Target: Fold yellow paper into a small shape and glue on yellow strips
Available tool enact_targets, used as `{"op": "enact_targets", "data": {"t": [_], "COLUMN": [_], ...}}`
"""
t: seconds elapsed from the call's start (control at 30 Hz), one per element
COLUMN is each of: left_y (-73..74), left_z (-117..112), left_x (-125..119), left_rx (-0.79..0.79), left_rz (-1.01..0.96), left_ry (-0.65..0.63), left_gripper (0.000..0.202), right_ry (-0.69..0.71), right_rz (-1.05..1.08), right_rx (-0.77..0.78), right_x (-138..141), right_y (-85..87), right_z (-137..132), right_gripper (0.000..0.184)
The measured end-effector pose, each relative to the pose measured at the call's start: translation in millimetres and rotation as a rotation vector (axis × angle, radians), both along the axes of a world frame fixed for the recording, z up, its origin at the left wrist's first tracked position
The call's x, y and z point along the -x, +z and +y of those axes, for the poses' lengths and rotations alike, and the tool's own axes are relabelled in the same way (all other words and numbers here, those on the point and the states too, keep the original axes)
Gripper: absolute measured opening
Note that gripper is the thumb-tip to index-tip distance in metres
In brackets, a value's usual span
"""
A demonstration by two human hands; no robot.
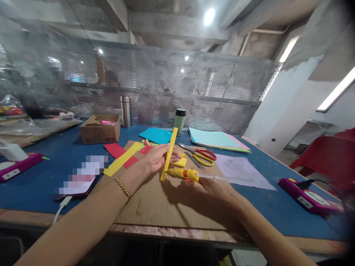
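Note:
My left hand (158, 158) is closed around a narrow yellow paper strip (172, 142), which stands upright at a slant above the cardboard sheet (144, 207). In my right hand (212, 186) is a yellow hot glue gun (181, 173) with a clear glue stick (222, 178) jutting from its back. The gun's tip is at the lower part of the strip; I cannot tell whether it touches. Behind my left fingers lies a folded yellow paper piece (179, 162). Scissors (203, 154) with red and yellow handles rest just beyond the gun.
Around the cardboard lie a flat yellow strip (123, 159), red paper (115, 150), blue paper (155, 135), a lilac sheet (244, 170) and a phone (83, 181). A cardboard box (100, 135), a steel flask (126, 112) and a green bottle (179, 122) stand behind. Purple power strips (307, 197) sit at both sides.

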State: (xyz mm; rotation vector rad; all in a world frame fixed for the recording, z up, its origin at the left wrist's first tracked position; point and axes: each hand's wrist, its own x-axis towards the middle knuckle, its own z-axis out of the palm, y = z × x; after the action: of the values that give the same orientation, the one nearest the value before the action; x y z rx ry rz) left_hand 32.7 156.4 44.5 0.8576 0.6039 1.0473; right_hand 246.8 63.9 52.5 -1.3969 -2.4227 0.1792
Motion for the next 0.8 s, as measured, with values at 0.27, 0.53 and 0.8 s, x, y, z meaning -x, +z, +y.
{"op": "enact_targets", "data": {"t": [0.27, 0.53, 0.8], "left_y": [-0.6, 1.5, 8.6], "left_z": [4.4, 4.3, -2.8], "left_x": [-0.6, 3.1, 0.8], "left_rx": [0.033, -0.004, 0.022], "left_rz": [-0.021, -0.022, 0.015], "left_ry": [-0.017, 0.030, 0.048], "left_gripper": [0.016, 0.023, 0.020], "right_ry": [-0.031, 0.114, 0.039], "right_rz": [-0.013, -0.016, 0.057], "right_rx": [0.011, -0.025, -0.014], "right_x": [1.4, 7.1, 2.8], "right_y": [4.7, 9.1, 5.3], "right_z": [-1.8, -6.9, -3.5], "right_gripper": [0.032, 0.026, 0.024]}}
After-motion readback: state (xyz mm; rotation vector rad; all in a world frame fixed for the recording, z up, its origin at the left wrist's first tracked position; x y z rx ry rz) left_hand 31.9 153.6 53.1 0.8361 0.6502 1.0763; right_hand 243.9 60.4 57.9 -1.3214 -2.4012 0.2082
